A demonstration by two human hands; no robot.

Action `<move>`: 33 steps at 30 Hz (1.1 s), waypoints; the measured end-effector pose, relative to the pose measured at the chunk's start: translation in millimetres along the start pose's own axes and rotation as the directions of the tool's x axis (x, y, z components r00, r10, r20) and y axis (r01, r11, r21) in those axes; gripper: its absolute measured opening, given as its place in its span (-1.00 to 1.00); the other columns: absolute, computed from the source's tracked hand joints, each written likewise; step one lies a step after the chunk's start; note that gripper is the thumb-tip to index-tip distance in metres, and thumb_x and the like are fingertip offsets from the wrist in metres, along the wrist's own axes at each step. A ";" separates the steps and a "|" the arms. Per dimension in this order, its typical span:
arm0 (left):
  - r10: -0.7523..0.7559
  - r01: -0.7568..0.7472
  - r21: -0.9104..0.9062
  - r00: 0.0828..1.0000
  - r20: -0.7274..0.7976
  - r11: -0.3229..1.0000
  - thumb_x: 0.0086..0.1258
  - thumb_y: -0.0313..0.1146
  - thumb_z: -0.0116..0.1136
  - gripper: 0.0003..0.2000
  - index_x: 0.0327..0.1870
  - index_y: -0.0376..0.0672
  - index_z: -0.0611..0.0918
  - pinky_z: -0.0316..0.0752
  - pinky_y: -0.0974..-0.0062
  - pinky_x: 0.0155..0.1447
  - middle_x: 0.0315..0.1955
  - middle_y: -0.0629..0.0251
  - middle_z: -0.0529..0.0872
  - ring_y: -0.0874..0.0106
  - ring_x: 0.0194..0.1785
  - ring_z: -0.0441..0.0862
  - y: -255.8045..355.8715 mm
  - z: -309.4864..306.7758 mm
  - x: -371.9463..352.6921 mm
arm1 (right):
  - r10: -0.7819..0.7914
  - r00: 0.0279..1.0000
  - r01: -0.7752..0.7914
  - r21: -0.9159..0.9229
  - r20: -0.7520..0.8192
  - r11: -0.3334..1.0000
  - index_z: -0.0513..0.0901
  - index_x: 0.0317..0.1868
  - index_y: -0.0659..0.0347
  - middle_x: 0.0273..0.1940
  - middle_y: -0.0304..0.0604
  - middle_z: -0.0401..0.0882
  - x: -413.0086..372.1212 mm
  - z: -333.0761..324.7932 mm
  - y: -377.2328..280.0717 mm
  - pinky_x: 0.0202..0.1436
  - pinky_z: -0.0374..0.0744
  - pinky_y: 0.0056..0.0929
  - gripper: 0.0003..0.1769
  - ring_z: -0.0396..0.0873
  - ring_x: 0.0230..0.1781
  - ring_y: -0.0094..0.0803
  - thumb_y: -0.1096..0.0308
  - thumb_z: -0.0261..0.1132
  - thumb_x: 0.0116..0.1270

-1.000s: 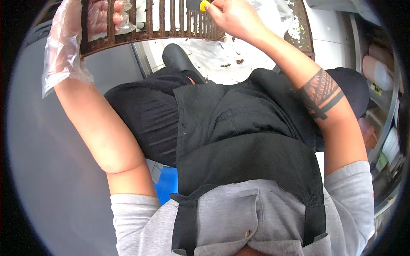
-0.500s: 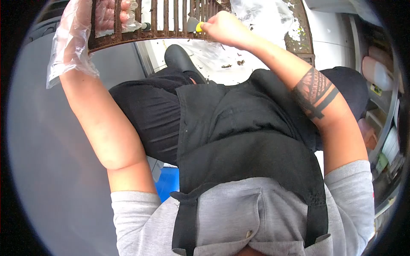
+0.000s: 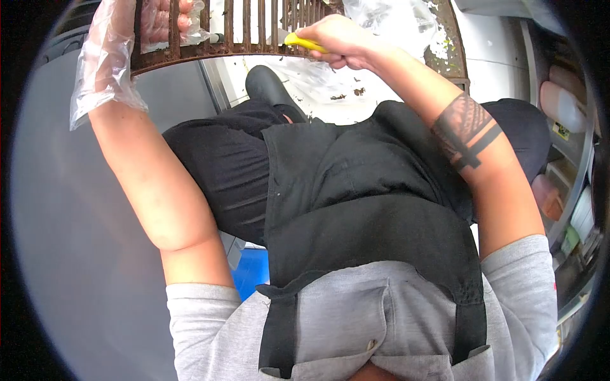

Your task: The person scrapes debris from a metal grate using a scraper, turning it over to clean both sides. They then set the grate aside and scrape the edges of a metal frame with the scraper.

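A rusty brown metal grate with parallel bars spans the top of the view. My left hand, in a clear plastic glove, has its fingers curled around the grate's bars at the left. Bare and closed, my right hand grips a scraper by its yellow handle. The scraper's grey blade lies against the bars near the grate's lower edge, partly hidden by them. Brown flakes lie on white plastic below the grate.
Clear plastic sheeting lies behind the grate on the right. A black boot stands under its near edge. On the left is a grey panel; a shelf with containers stands at the right. Something blue shows low down.
My right hand has turned and shifted slightly right, so more of the yellow handle shows. The blade has moved a little along the bars. My left hand stays at the grate.
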State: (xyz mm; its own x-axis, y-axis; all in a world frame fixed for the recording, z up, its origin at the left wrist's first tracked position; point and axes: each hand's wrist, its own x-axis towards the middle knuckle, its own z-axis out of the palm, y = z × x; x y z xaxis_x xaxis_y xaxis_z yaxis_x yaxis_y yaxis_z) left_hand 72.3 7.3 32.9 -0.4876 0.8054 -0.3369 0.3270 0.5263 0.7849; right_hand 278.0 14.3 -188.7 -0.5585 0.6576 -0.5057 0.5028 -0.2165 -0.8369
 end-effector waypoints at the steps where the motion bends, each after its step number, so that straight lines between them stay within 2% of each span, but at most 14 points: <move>1: 0.066 -0.066 -0.007 0.998 -0.001 0.998 0.50 0.33 -0.01 -0.28 -0.25 -0.36 0.66 0.68 0.42 -0.54 -0.57 0.02 0.74 0.28 -0.67 0.68 -3.0 -2.0 2.5 | 0.169 0.947 -0.279 0.436 0.273 0.856 0.74 -0.14 0.30 -0.50 -0.19 0.62 1.7 -7.3 -0.5 -0.64 0.37 -0.39 -0.58 0.38 -0.73 -0.53 0.08 0.17 0.60; 4: 0.098 -0.098 -0.013 0.995 0.016 0.995 0.50 0.33 -0.01 -0.28 -0.25 -0.37 0.66 0.68 0.41 -0.53 -0.56 0.02 0.75 0.29 -0.65 0.69 -10.3 -4.3 4.8 | 0.218 0.934 -0.348 0.574 0.285 0.741 0.67 -0.01 0.25 -0.53 -0.42 0.42 -3.3 2.2 7.3 -0.74 -0.01 -0.62 -0.60 0.05 -0.78 -0.75 0.06 0.12 0.65; 10: 0.098 -0.097 -0.034 0.994 0.039 0.995 0.51 0.33 -0.02 -0.27 -0.24 -0.39 0.65 0.71 0.39 -0.50 -0.54 0.00 0.75 0.29 -0.63 0.71 -9.9 -9.5 12.2 | 0.201 0.974 -0.099 0.597 -0.106 0.796 0.72 -0.08 0.21 -0.51 -0.37 0.53 -15.6 1.8 5.2 -0.66 0.21 -0.57 -0.65 0.25 -0.73 -0.67 0.09 0.19 0.60; 12: 0.014 -0.013 -0.050 1.000 0.019 0.999 0.51 0.33 -0.02 -0.27 -0.24 -0.40 0.66 0.71 0.38 -0.50 -0.54 -0.01 0.75 0.28 -0.63 0.70 -8.3 -13.1 19.9 | -0.105 0.925 0.123 0.027 -0.365 0.992 0.77 -0.18 0.17 -0.53 -0.39 0.56 -15.9 -4.6 -6.5 -0.53 0.37 -0.53 -0.62 0.39 -0.65 -0.66 0.06 0.19 0.60; 14: 0.038 -0.038 0.014 0.998 0.040 0.999 0.52 0.33 -0.03 -0.26 -0.24 -0.41 0.66 0.71 0.36 -0.51 -0.54 -0.02 0.75 0.27 -0.64 0.70 -9.9 -19.5 28.2 | -0.129 0.923 0.090 -0.124 -0.362 0.988 0.80 -0.22 0.18 -0.51 -0.20 0.69 -19.3 -3.4 -22.1 -0.36 0.57 -0.33 -0.59 0.63 -0.54 -0.37 0.06 0.18 0.58; 16: 0.053 -0.055 0.046 0.997 0.052 0.997 0.52 0.33 -0.03 -0.26 -0.24 -0.41 0.66 0.71 0.35 -0.51 -0.54 -0.02 0.75 0.26 -0.65 0.70 -6.2 -16.4 20.5 | -0.498 0.817 0.267 -0.576 -0.290 0.773 0.79 -0.14 0.22 -0.42 0.06 0.73 -15.3 2.4 -24.4 -0.21 0.64 -0.11 -0.58 0.72 -0.39 -0.01 0.04 0.18 0.56; 17: 0.071 -0.070 -0.016 0.994 0.079 0.997 0.53 0.32 -0.04 -0.26 -0.25 -0.41 0.66 0.71 0.35 -0.52 -0.55 -0.02 0.75 0.26 -0.66 0.69 -7.0 -11.6 14.4 | -0.455 0.857 0.256 -0.568 -0.241 0.782 0.77 -0.14 0.26 -0.31 0.22 0.70 -16.6 4.8 -23.9 -0.10 0.63 0.03 -0.56 0.69 -0.24 0.21 0.04 0.16 0.56; 21: 0.004 -0.001 -0.074 0.999 0.040 0.997 0.56 0.29 -0.07 -0.28 -0.27 -0.40 0.65 0.69 0.33 -0.55 -0.58 0.00 0.74 0.27 -0.68 0.67 -1.0 -4.4 6.2 | -0.358 0.909 0.203 -0.525 -0.213 0.827 0.76 -0.16 0.30 -0.40 0.11 0.73 -17.4 16.8 -20.0 -0.17 0.65 -0.04 -0.55 0.73 -0.37 0.06 0.06 0.16 0.58; 23: 0.052 -0.047 -0.070 0.997 0.064 0.996 0.57 0.29 -0.07 -0.29 -0.28 -0.38 0.65 0.69 0.34 -0.55 -0.59 0.01 0.73 0.27 -0.68 0.68 -2.3 -8.0 8.0 | 0.077 0.997 -0.074 0.166 -0.010 0.983 0.76 -0.17 0.35 -0.47 -0.05 0.68 -16.6 4.1 -21.4 -0.24 0.64 -0.13 -0.51 0.66 -0.45 -0.24 0.02 0.17 0.59; 26: 0.123 -0.119 -0.051 0.989 0.080 0.992 0.58 0.27 -0.07 -0.31 -0.31 -0.35 0.64 0.68 0.35 -0.56 -0.60 0.01 0.73 0.28 -0.69 0.67 -3.5 -5.3 4.2 | 0.213 0.960 -0.276 0.464 0.184 0.842 0.77 -0.20 0.34 -0.52 -0.12 0.65 -23.4 3.8 -21.8 -0.26 0.63 -0.17 -0.48 0.65 -0.49 -0.39 -0.01 0.17 0.60; 28: 0.163 -0.160 -0.043 0.985 0.059 0.986 0.58 0.27 -0.06 -0.32 -0.32 -0.34 0.64 0.67 0.36 -0.57 -0.60 0.01 0.73 0.29 -0.69 0.66 -0.6 -5.6 5.5 | -0.137 0.965 0.070 -0.288 -0.222 0.955 0.78 -0.20 0.30 -0.54 -0.13 0.64 -32.2 6.4 -35.2 -0.24 0.64 -0.17 -0.50 0.66 -0.48 -0.39 0.00 0.17 0.59; 29: 0.072 -0.071 -0.043 0.997 0.017 0.997 0.58 0.25 -0.05 -0.33 -0.32 -0.33 0.64 0.66 0.37 -0.58 -0.61 0.02 0.72 0.30 -0.70 0.65 2.3 -6.5 8.9 | -0.308 0.926 0.156 -0.522 -0.217 0.839 0.78 -0.21 0.33 -0.40 0.10 0.73 -32.5 7.5 -33.3 -0.07 0.67 -0.07 -0.50 0.75 -0.32 0.00 0.00 0.19 0.54; 32: 0.019 -0.018 -0.070 1.000 0.019 0.997 0.58 0.24 -0.03 -0.35 -0.33 -0.33 0.64 0.65 0.38 -0.60 -0.62 0.03 0.72 0.32 -0.71 0.63 -0.2 -8.2 10.1 | -0.232 0.951 0.123 -0.437 -0.204 0.891 0.80 -0.14 0.33 -0.46 0.06 0.71 -37.9 8.1 -34.8 -0.14 0.67 -0.12 -0.50 0.74 -0.39 -0.09 -0.01 0.21 0.51; 33: 0.051 -0.045 -0.101 0.997 0.057 0.994 0.57 0.24 -0.02 -0.35 -0.34 -0.32 0.64 0.65 0.38 -0.60 -0.61 0.03 0.72 0.32 -0.72 0.63 -2.1 -8.7 9.2 | 0.052 0.994 -0.070 -0.204 -0.093 0.977 0.83 -0.12 0.28 -0.50 -0.06 0.69 -49.6 -8.0 -51.8 -0.29 0.64 -0.23 -0.51 0.67 -0.49 -0.31 -0.02 0.23 0.50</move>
State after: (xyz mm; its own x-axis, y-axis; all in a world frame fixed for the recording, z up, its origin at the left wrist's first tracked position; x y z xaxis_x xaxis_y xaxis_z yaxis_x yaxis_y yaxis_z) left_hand 60.0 11.2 32.6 -0.4234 0.8452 -0.3260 0.2646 0.4596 0.8478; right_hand 285.0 -1.3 -118.6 -0.4680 0.7098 -0.5264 0.6642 -0.1104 -0.7393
